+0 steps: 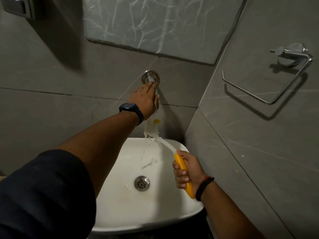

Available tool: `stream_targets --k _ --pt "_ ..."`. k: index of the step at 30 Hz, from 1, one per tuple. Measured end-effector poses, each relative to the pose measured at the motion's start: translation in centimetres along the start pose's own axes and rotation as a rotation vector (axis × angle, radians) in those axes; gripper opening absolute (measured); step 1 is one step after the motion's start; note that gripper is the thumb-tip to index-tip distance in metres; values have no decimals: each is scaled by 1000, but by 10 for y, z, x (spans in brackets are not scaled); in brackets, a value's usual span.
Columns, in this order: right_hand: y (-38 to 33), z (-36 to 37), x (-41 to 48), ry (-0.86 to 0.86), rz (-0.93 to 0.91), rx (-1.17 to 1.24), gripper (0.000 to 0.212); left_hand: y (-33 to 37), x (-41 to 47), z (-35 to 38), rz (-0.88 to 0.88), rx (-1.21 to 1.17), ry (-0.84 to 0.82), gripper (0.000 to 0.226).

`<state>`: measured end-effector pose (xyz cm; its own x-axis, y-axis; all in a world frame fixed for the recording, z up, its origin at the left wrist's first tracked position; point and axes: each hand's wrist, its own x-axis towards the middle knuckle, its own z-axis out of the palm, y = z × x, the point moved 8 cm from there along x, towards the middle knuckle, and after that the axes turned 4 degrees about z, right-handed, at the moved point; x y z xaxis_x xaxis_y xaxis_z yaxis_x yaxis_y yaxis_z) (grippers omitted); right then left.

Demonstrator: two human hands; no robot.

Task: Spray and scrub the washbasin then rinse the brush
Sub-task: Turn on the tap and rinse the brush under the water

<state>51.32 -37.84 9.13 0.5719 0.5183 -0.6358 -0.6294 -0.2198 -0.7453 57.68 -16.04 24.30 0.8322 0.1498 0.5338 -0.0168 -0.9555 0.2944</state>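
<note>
A white washbasin (120, 213) sits low in the middle, with a metal drain (142, 183) in its bowl. My right hand (187, 171) grips the yellow handle of a brush (183, 169). Its white neck rises to the bristle head (151, 128), which sits under the tap. Water drips from the head into the bowl. My left hand (145, 100), with a dark watch on the wrist, is wrapped over the wall tap (150, 78) and hides most of it.
Grey tiled walls close in behind and on the right. A mirror (155, 23) hangs above the tap. A chrome towel ring (276, 80) projects from the right wall. A metal fitting (17, 7) sits at the top left.
</note>
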Motion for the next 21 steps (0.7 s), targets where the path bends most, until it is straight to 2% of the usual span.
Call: stream_targets --k 2,4,6,8,11,13,16,18,21 --pt "0 2 -2 -71 16 69 58 -1 0 0 0 -12 0 53" --pt "1 2 -2 -45 23 34 58 -1 0 1 -4 -26 -2 53" --pt "0 -4 -1 99 -37 -121 56 -1 0 2 -6 -37 2 53" --pt "-9 -8 -1 278 -185 -356 55 -1 -1 1 -5 -40 11 53" --pt "-21 -4 -1 392 -338 -586 63 0 -1 1 -11 -41 12 53" --pt "-14 -3 1 334 -256 -457 58 0 -1 1 -17 -50 9 53" --pt "1 2 1 138 -56 -142 57 -1 -1 1 -17 -57 11 52" --pt "2 3 1 84 -39 -54 59 -1 -1 0 -31 -79 14 52" --pt "2 1 0 117 -61 -64 61 -4 -5 4 -115 -200 -3 52"
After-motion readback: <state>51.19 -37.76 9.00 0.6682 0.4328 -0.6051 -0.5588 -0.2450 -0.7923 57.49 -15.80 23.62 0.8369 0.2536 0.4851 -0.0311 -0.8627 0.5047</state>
